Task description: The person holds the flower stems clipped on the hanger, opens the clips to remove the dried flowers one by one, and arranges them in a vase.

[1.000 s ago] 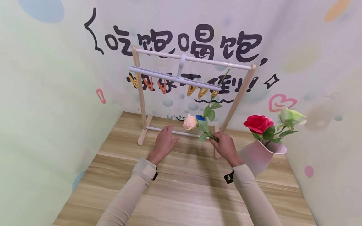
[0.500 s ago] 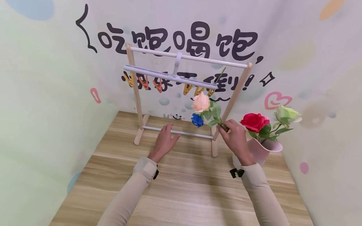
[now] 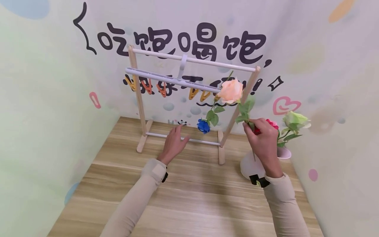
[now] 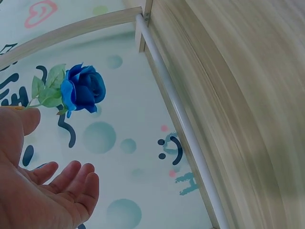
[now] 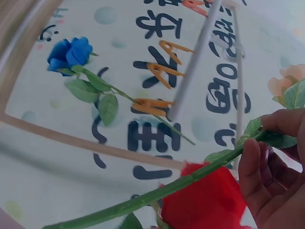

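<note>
My right hand (image 3: pixel 264 141) pinches the green stem of a peach rose (image 3: pixel 232 91), bloom up, beside the rack's right post. In the right wrist view the stem (image 5: pixel 157 193) slants down past a red rose (image 5: pixel 205 200). A blue rose (image 3: pixel 203 126) hangs head down, its stem caught in a yellow clip (image 5: pixel 152 107) at the hanger's right end. My left hand (image 3: pixel 174 144) is near the rack's lower bar with fingers extended and nothing in it; the left wrist view shows its palm and the blue rose (image 4: pixel 83 89) beyond.
A wooden rack (image 3: pixel 139 92) carries a white hanger (image 3: pixel 171 79) with several orange (image 3: pixel 161 89) and yellow clips. At right, partly behind my right hand, stands a pale vase (image 3: pixel 251 166) with a red rose and a pale green rose (image 3: pixel 295 121). A patterned wall backs the table (image 3: pixel 189 204).
My right hand has carried the peach rose up and to the right, from in front of the blue rose to before the vase. The left hand has hardly moved.
</note>
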{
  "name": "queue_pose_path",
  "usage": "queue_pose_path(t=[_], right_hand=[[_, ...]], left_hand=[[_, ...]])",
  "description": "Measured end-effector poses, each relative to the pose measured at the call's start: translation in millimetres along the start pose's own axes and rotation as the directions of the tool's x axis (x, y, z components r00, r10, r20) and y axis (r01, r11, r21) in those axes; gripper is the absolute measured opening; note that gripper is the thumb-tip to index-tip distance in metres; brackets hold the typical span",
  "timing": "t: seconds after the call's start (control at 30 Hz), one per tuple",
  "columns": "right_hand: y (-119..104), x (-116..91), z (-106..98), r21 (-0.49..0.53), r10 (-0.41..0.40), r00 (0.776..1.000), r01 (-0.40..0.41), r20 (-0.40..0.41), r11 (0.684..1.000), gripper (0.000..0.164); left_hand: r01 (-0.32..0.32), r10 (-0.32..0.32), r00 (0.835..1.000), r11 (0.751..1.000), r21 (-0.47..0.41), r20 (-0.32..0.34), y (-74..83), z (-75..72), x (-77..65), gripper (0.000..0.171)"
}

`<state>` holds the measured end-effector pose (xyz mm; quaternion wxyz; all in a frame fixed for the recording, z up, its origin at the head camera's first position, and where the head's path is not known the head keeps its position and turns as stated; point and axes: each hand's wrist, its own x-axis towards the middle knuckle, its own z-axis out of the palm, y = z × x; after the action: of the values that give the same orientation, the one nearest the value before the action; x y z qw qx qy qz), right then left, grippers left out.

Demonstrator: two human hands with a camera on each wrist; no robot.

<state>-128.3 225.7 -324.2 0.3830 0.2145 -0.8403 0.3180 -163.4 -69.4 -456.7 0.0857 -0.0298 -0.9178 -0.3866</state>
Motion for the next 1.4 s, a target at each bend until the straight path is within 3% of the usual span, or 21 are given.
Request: queue_pose_path(t=[0.3, 0.47, 0.7, 1.4], right_hand=[[5, 21, -23, -0.012, 0.014, 0.990, -0.016, -0.140, 1.000, 0.009], [11, 27, -33, -0.032, 0.044, 0.989, -0.049, -0.144, 0.998, 0.013], [22, 27, -39, -0.081, 0.022, 0.990, -0.034, -0.141, 0.996, 0.016], [61, -10, -33, -0.148, 0.088, 0.989, -0.106, -0.122, 0.983, 0.013]], left_hand=[[0.000, -0.001, 1.000, 1.000, 0.019, 0.022, 4.2, 4.5, 12.2, 0.064], [0.003, -0.003, 1.000, 1.000, 0.021, 0.026, 7.2, 7.5, 19.5, 0.067], [0.009, -0.009, 1.000, 1.000, 0.005, 0.027, 11.8, 12.8, 30.5, 0.066], [-0.004, 0.003, 0.999, 1.000, 0.008, 0.044, 37.1, 27.7, 67.6, 0.074]])
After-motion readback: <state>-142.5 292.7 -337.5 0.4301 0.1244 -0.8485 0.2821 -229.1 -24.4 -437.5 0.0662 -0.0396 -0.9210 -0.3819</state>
